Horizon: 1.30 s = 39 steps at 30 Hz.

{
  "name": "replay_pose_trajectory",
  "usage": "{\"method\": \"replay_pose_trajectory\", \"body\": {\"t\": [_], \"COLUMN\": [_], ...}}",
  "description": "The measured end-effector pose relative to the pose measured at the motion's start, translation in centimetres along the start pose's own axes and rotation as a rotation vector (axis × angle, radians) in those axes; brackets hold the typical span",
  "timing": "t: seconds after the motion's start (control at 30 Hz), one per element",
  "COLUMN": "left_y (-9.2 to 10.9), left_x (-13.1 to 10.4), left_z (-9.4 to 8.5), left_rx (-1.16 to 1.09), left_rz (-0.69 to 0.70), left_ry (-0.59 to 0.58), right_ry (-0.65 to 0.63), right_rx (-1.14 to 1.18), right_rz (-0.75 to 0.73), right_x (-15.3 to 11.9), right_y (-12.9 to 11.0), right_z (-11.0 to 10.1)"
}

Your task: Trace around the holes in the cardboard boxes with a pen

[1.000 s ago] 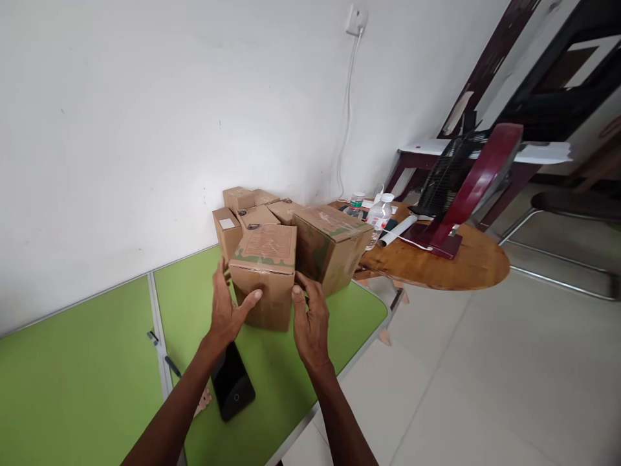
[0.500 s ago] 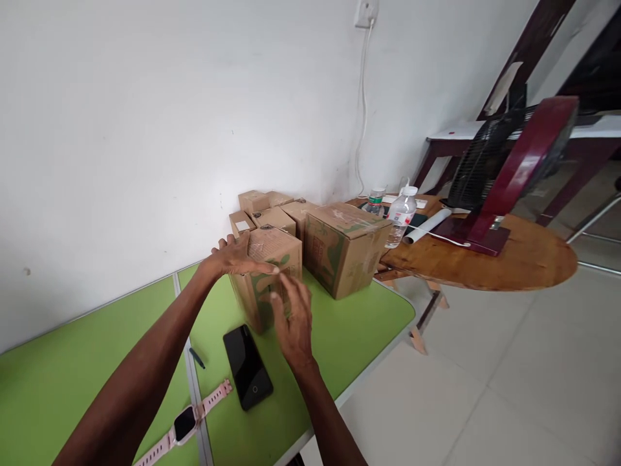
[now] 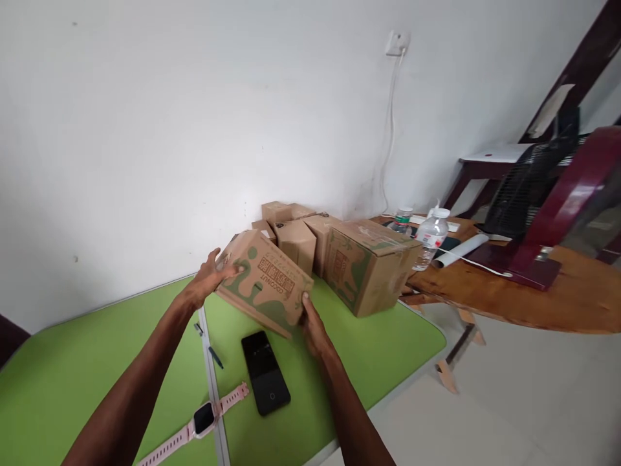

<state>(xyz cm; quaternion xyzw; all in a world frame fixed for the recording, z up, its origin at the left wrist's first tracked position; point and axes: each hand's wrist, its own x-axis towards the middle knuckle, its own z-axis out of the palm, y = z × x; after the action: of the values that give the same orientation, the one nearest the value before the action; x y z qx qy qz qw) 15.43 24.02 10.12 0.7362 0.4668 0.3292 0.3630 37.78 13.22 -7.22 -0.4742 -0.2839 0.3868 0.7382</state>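
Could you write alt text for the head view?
A person's left hand and right hand hold a tilted cardboard box marked COCONUT at a green table. More boxes stand behind it; a phone and pink watch lie nearer.

I take this for an ordinary indoor room, a home or perhaps a small office; I can't tell which. My view gives me a white wall (image 3: 145,129) with a socket (image 3: 396,43), a pale floor (image 3: 514,414), a green tabletop (image 3: 388,353) carrying a phone (image 3: 266,373) and pink smartwatch (image 3: 204,418), and a maroon fan (image 3: 567,200) on a wooden tabletop (image 3: 548,310).
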Motion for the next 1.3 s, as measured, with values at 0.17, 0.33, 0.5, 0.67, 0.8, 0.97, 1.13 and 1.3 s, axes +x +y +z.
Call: {"method": "replay_pose_trajectory", "body": {"t": [0.17, 0.33, 0.5, 0.67, 0.8, 0.97, 1.13, 1.3], "left_y": [-3.7, -5.9, -8.8, -11.2, -11.1, -10.7, -10.6, -10.3], "left_x": [-7.1, -13.7, -18.2, -21.5, -22.3, -22.2, -21.5, -20.6], "left_z": [-4.1, -6.9, -8.8, -10.0, -10.4, -9.8, -8.3, -8.0], "left_rx": [-0.310, -0.698, -0.835, -0.851, -0.831, -0.763, -0.673, -0.643], "left_rz": [-0.097, -0.079, -0.226, -0.188, -0.158, -0.184, -0.130, 0.054], "left_ry": [0.008, 0.085, 0.261, 0.473, 0.534, 0.356, 0.384, 0.400], "right_ry": [-0.151, -0.217, -0.354, -0.452, -0.444, -0.385, -0.247, -0.169], "right_rx": [0.118, 0.051, -0.067, -0.007, 0.011, 0.089, 0.281, 0.510], "right_rz": [0.060, 0.003, -0.071, -0.096, -0.067, 0.012, 0.166, 0.257], "right_x": [-3.5, -7.1, -10.2, -12.5, -13.4, -13.0, -12.2, -9.6], "right_y": [-1.2, -3.1, -4.4, -3.4, -2.8, -3.5, -4.2, -5.6], "right_z": [4.2, 6.3, 8.9, 11.5, 13.1, 13.6, 12.8, 13.2]}}
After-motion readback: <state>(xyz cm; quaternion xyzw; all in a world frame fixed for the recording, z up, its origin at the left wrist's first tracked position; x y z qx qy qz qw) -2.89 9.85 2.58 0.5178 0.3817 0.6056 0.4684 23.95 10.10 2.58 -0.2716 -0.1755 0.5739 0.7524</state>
